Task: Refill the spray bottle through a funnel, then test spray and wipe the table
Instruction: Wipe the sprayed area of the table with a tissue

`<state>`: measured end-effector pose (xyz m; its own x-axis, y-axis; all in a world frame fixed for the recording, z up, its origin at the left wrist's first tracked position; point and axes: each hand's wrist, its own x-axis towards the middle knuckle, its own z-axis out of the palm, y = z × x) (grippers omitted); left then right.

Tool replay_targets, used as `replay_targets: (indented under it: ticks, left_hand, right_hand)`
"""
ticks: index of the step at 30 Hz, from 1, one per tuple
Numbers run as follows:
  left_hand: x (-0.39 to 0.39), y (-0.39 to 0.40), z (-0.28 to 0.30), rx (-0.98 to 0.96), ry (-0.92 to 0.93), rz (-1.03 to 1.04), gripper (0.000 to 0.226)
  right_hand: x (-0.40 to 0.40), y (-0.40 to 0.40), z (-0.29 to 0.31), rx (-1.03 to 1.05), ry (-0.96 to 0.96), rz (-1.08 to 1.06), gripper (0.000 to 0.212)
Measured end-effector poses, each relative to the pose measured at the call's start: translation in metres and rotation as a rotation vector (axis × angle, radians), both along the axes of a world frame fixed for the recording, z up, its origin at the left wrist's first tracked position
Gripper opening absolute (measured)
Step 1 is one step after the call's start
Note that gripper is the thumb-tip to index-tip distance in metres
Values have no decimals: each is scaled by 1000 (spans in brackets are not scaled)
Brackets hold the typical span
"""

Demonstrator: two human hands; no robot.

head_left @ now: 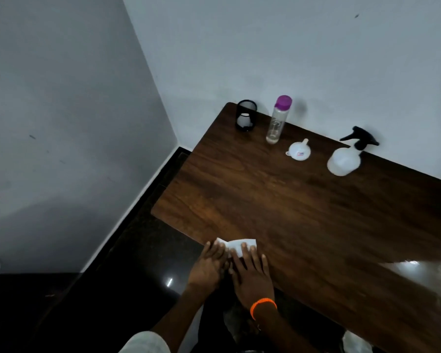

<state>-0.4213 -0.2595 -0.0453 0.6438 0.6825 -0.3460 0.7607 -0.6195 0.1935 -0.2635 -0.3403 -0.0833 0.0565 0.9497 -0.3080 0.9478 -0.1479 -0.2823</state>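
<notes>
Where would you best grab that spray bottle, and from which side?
Probably by the narrow neck just under the black trigger head of the spray bottle, coming from the near side of the table. It stands upright, its round white body looks wide for one hand, and the nozzle points left, towards the funnel, so fingers could close below the head without bumping anything.

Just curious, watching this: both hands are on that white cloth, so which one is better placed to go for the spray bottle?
Probably the right hand: the spray bottle stands far right on the table. The left hand could hold the cloth.
</notes>
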Motion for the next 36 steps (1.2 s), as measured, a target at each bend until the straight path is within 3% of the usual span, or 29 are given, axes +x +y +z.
replay_targets:
  ticks: [3, 7, 10, 13, 15, 17, 21, 36]
  left_hand:
    - [29, -10, -8, -77, 160, -123, 63]
    - [66, -5, -6, -4, 140, -134, 67]
    - [87, 9, -8, -71, 173, -129, 76]
    - [108, 36, -15, -88, 138, -106, 67]
    - [121, 58, -12, -137, 99, -93, 73]
    - [134, 83, -12, -66, 58, -98, 80]
    - [158, 128, -20, -37, 97, -126, 73]
    - [278, 267, -28, 53, -81, -257, 60]
  right_hand:
    - [27, -25, -2, -4, -11, -65, 63]
    - [56, -28, -1, -7, -25, -96, 65]
    - [72, -9, -3, -29, -27, -136, 64]
    - [85, 20, -3, -55, -25, -179, 60]
    - [91, 41, -4, -51, -17, -210, 59]
    - [101, 62, -6, -41, -16, -241, 59]
    - [121, 102, -12, 3, -14, -283, 61]
    - [232, 234, -11, 4, -11, -470, 56]
